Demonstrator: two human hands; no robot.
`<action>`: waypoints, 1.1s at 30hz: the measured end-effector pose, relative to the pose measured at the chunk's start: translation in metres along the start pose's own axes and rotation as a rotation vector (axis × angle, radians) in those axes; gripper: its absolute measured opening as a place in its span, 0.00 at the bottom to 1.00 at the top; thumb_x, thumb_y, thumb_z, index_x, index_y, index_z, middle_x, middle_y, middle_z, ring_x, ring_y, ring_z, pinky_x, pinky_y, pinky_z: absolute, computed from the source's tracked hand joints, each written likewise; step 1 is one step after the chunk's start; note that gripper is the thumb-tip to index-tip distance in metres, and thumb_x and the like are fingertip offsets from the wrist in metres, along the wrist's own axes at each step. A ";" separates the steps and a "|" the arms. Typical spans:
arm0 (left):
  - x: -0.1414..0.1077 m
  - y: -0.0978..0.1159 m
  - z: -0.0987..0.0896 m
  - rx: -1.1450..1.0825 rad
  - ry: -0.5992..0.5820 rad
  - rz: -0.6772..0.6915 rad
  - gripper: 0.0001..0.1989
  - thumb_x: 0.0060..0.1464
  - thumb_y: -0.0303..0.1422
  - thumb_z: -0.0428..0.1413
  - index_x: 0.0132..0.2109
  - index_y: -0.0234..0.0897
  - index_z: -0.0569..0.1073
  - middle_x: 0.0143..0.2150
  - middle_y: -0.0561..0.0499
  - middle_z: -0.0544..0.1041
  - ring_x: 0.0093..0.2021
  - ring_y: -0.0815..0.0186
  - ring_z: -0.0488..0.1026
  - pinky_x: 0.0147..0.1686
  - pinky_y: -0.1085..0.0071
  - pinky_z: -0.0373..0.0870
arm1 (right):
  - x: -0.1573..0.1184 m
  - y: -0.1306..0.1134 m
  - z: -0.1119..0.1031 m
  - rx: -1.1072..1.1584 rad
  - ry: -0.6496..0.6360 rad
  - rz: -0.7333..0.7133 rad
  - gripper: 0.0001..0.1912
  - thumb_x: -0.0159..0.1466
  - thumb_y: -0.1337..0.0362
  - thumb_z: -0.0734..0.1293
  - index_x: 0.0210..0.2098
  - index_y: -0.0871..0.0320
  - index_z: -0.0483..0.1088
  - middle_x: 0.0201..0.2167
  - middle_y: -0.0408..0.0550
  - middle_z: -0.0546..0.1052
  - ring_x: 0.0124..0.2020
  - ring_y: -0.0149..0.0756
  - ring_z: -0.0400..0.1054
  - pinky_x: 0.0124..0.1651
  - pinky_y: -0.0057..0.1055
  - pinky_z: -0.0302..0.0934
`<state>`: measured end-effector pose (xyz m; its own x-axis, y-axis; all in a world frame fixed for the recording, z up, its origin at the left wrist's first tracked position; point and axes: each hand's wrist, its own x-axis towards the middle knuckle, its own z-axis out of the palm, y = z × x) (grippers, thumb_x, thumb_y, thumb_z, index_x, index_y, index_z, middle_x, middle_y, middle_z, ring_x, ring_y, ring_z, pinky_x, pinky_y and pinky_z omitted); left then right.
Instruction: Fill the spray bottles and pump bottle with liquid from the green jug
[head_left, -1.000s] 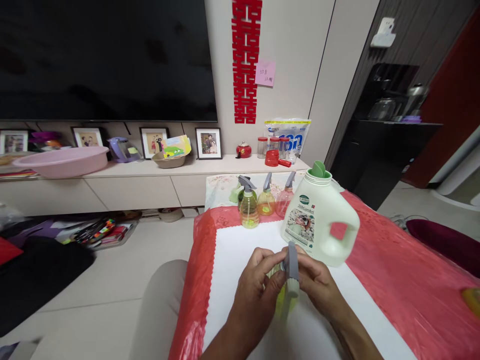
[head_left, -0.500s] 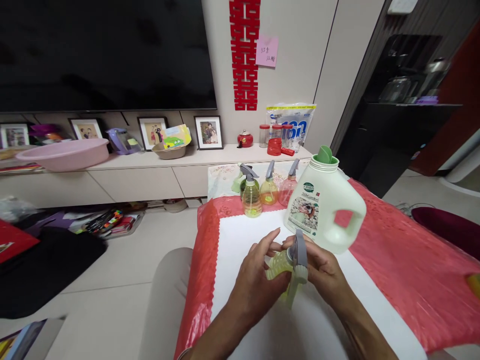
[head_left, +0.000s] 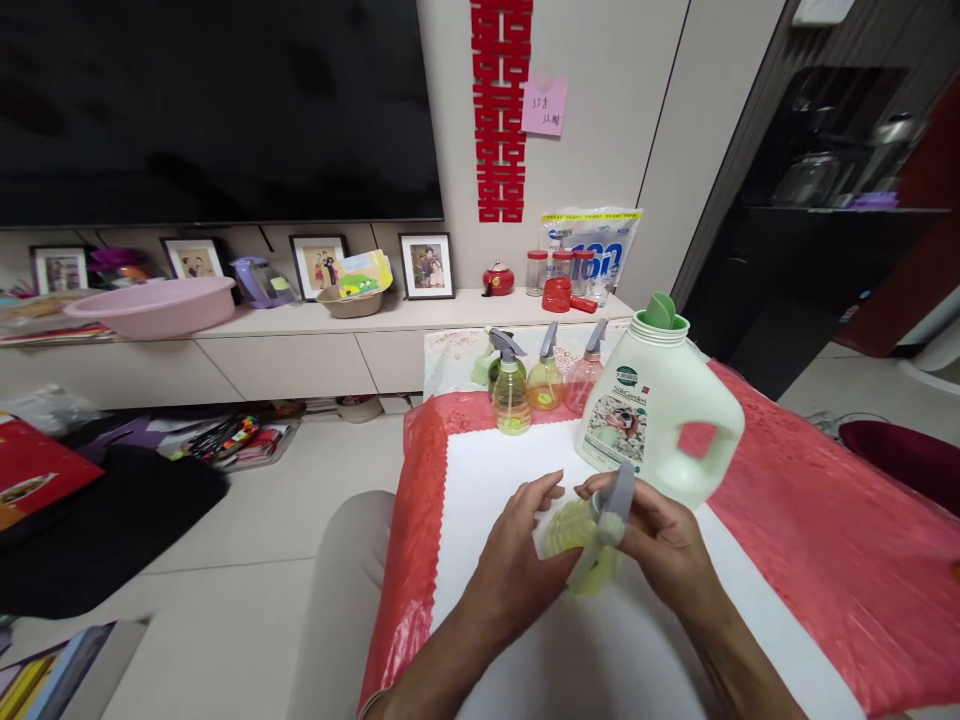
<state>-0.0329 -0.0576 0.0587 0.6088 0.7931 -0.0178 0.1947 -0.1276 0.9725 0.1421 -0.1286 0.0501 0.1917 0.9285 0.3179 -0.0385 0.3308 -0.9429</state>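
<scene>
A yellow-green spray bottle (head_left: 571,527) with a grey trigger head is held tilted above the white sheet (head_left: 480,480). My left hand (head_left: 514,550) cups its body, thumb on the near side and fingertips partly apart. At the neck and spray head, my right hand (head_left: 666,545) grips with curled fingers; the head is blurred. Just beyond stands a pale green detergent jug (head_left: 660,410), a green scoop or cap (head_left: 661,310) in its mouth. To its left are a clear yellowish spray bottle (head_left: 512,400), an amber one (head_left: 545,385) and a pink one (head_left: 583,380).
A shiny red cover (head_left: 825,520) lies on the table beneath the white sheet. Behind is a low cabinet (head_left: 300,350) bearing a pink basin (head_left: 154,308), framed photos and red-lidded jars (head_left: 536,272). At the left, a black bag (head_left: 142,530) is on the floor.
The spray bottle's head has turned between my hands, its nozzle end now blurred. Both hands stay on the bottle. My view has shifted slightly left.
</scene>
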 end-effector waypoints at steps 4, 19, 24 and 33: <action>-0.001 -0.005 -0.004 -0.099 -0.084 -0.097 0.44 0.42 0.39 0.69 0.66 0.39 0.63 0.68 0.39 0.63 0.64 0.46 0.62 0.60 0.53 0.60 | 0.003 -0.001 -0.014 0.152 0.121 -0.046 0.16 0.60 0.54 0.75 0.45 0.53 0.76 0.45 0.49 0.72 0.49 0.39 0.69 0.53 0.32 0.69; -0.001 -0.014 0.030 -0.733 -0.274 -0.176 0.41 0.35 0.28 0.74 0.57 0.39 0.69 0.46 0.50 0.77 0.47 0.60 0.73 0.44 0.68 0.67 | 0.007 -0.013 -0.016 0.364 0.292 -0.027 0.19 0.54 0.53 0.78 0.40 0.55 0.76 0.42 0.49 0.72 0.47 0.41 0.70 0.60 0.45 0.67; 0.002 -0.012 0.026 -0.721 -0.308 -0.155 0.40 0.34 0.27 0.74 0.56 0.38 0.69 0.46 0.49 0.77 0.48 0.58 0.73 0.46 0.65 0.67 | 0.006 -0.010 -0.018 0.363 0.256 -0.030 0.16 0.58 0.52 0.76 0.41 0.52 0.75 0.44 0.47 0.74 0.51 0.43 0.69 0.63 0.46 0.63; 0.016 0.002 0.020 -0.798 -0.328 -0.158 0.41 0.32 0.29 0.75 0.55 0.34 0.68 0.55 0.40 0.75 0.53 0.52 0.74 0.49 0.61 0.68 | -0.007 -0.009 -0.017 0.267 0.065 0.046 0.47 0.52 0.55 0.80 0.66 0.46 0.58 0.64 0.54 0.61 0.61 0.51 0.62 0.58 0.45 0.67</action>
<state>-0.0072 -0.0573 0.0557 0.8344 0.5395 -0.1129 -0.2257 0.5213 0.8230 0.1580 -0.1407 0.0545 0.2461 0.9338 0.2597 -0.3042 0.3288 -0.8941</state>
